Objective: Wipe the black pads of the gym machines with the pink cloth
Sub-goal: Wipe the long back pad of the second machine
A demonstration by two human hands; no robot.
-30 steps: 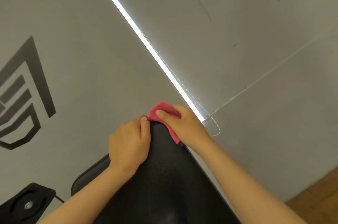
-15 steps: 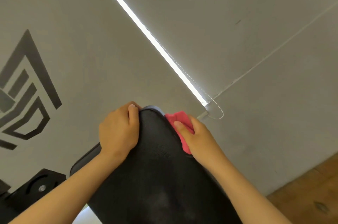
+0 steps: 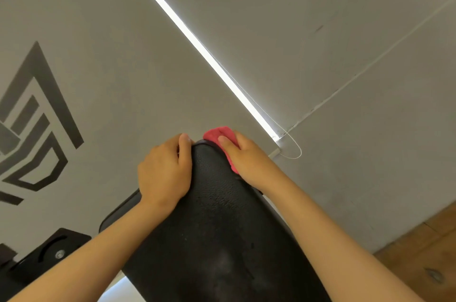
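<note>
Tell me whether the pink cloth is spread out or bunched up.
Bunched. The pink cloth shows as a small wad gripped by the right hand against the black pad at its top edge.

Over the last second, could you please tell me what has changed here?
The right hand slid the pink cloth from the top of the pad down its right edge, then back up to the top corner. The left hand kept its grip on the top left edge.
</note>
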